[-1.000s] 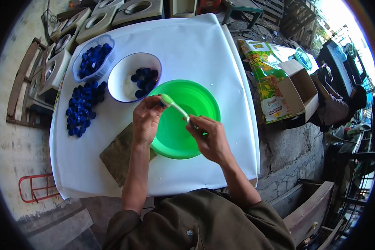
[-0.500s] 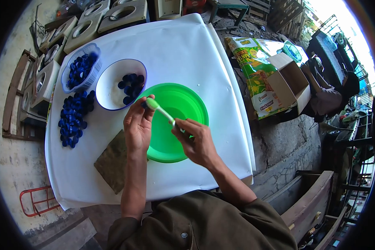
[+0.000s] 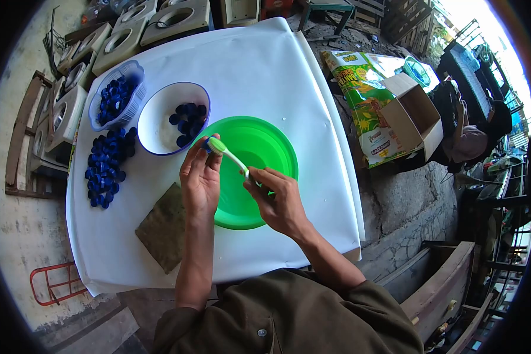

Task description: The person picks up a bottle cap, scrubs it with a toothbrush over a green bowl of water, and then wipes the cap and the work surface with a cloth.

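Note:
Over the left side of a green basin (image 3: 286,153), my left hand (image 3: 200,183) pinches a small blue bottle cap (image 3: 206,144) in its fingertips. My right hand (image 3: 280,200) is closed round the handle of a white and green toothbrush (image 3: 236,160). The brush head touches or nearly touches the cap, whose inside I cannot make out. Beyond my left hand stands a white bowl (image 3: 151,127) with several blue caps (image 3: 189,123) at its right side. Left of it are a pale blue plastic basket (image 3: 137,94) full of caps and a loose pile of blue caps (image 3: 105,168).
A flat brown piece (image 3: 161,233) lies on the white-covered table (image 3: 248,71) beside my left forearm. Off to the right are an open cardboard box (image 3: 408,112), a green printed sheet (image 3: 360,88) and another person (image 3: 469,138). A wooden drawer (image 3: 439,289) stands lower right.
The toothbrush head has tilted slightly against the cap, and more of the cap's blue edge shows. Both hands keep their grip. The view has shifted a little, and the person at right has bent or turned.

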Demonstrator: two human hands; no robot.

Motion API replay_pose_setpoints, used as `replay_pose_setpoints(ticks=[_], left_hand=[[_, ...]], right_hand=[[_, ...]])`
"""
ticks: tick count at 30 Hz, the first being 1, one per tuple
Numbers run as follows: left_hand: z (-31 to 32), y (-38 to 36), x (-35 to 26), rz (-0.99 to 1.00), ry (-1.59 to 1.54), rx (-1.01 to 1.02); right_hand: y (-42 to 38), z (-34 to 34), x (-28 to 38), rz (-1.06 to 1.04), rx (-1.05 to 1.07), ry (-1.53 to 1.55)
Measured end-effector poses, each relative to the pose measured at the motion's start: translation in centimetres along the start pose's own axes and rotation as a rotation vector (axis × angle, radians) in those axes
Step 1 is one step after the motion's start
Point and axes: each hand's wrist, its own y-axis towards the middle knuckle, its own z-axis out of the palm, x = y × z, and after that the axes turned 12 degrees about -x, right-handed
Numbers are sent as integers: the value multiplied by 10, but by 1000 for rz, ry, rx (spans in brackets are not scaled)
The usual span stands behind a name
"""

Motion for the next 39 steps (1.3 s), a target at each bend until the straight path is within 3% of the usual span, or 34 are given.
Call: replay_pose_setpoints(ticks=[15, 17, 30, 34, 39], left_hand=[[1, -4, -4, 20, -4, 11], [1, -6, -6, 9, 21, 29], [-4, -7, -6, -15, 88, 22], [4, -9, -9, -41, 70, 46], [4, -8, -5, -34, 1, 21]], right_hand=[[-1, 1, -7, -3, -12, 11], [1, -1, -9, 102, -14, -21], [-1, 5, -1, -32, 36, 5], [7, 1, -6, 67, 21, -62], [1, 3, 1, 2, 43, -18]])
